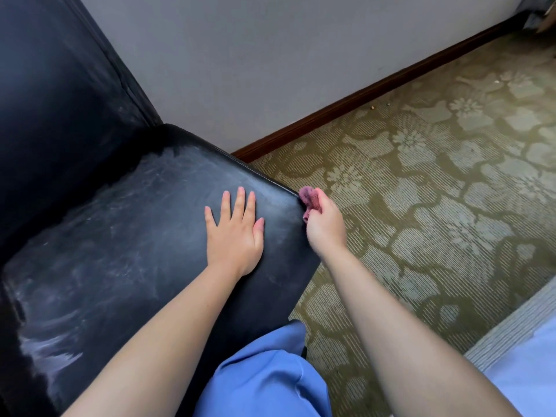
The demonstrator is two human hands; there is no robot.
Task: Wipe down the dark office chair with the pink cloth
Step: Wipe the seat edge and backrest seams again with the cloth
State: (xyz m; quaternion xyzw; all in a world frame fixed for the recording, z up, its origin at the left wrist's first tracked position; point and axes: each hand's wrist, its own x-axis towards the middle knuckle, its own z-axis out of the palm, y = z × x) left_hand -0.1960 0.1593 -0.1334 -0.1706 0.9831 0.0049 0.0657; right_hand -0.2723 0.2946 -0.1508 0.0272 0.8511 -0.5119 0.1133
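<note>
While the left hand [233, 233] lies flat on the seat, the right hand [325, 222] works the cloth [310, 200] at the chair's [120, 206] far right corner.

Left fingers [239, 203] straight, slightly spread, pressing the seat; right fingers curled, clamped on the bunched pink cloth, which touches the seat's corner edge. Cloth looks soft, light and limp, best held wadded in the fist so a pad pokes out. Seat looks like smooth dark leather, firm, likely slick; pale dusty smears cover most of it and the backrest at left, so plenty seems left to wipe. Patterned green carpet [421, 176] to the right, grey wall [270, 70] with dark skirting board [376, 88] beyond. Blue trousers [264, 380] at near edge.
</note>
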